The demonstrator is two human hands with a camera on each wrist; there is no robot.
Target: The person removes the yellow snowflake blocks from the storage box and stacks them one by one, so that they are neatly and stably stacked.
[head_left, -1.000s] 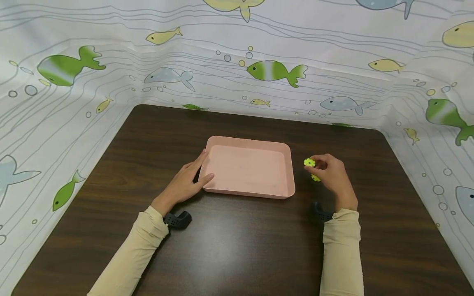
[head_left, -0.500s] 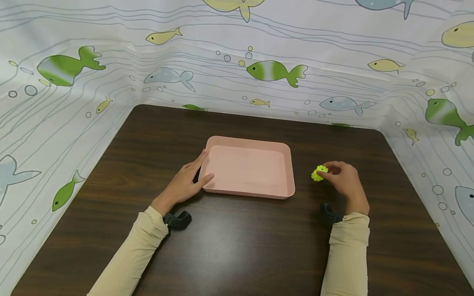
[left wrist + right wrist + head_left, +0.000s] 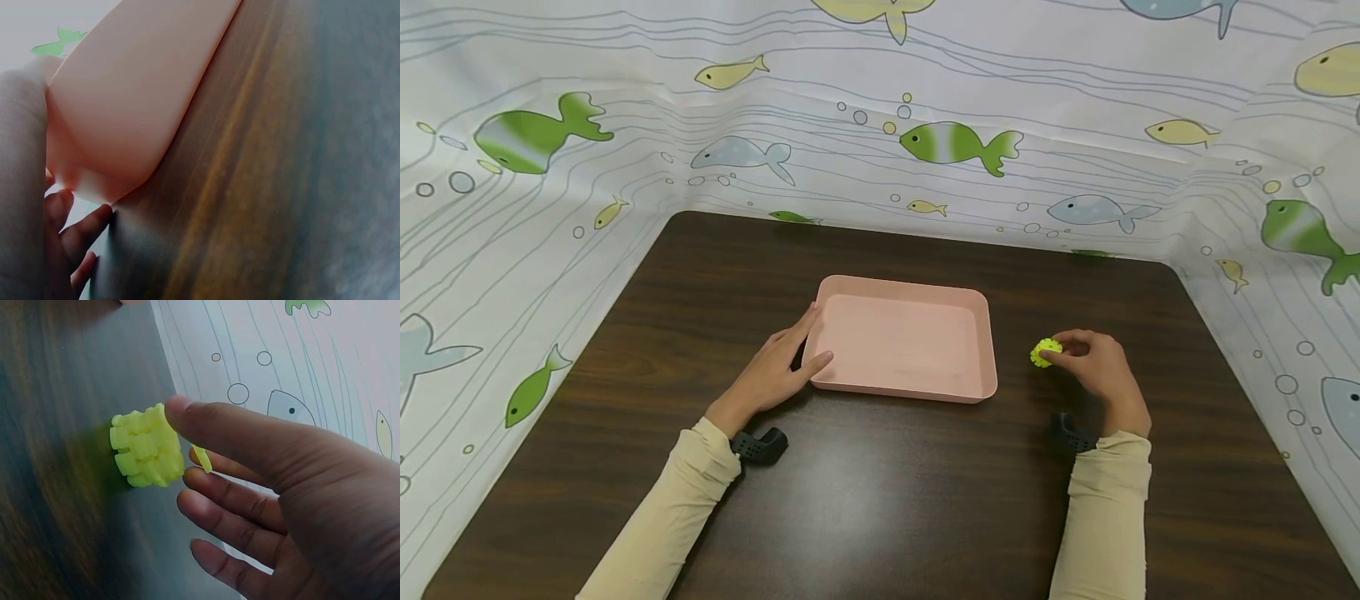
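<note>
A shallow pink tray lies on the dark wooden table. At its left end my left hand holds the wall, thumb over the rim, the other fingers along the outside; the left wrist view shows those fingers by the tray's corner. To the right of the tray stands a small stack of yellow-green notched discs. My right hand is at this stack, its thumb tip touching the top edge. Between thumb and fingers it pinches another notched disc, mostly hidden behind the thumb.
The dark table reaches forward to a white sheet with printed fish, which walls in the back and both sides. Black wrist straps sit on both wrists.
My right hand has moved right and slightly toward me, bringing the pinched disc from beside the tray down to the stack. My left hand and the tray have stayed put.
</note>
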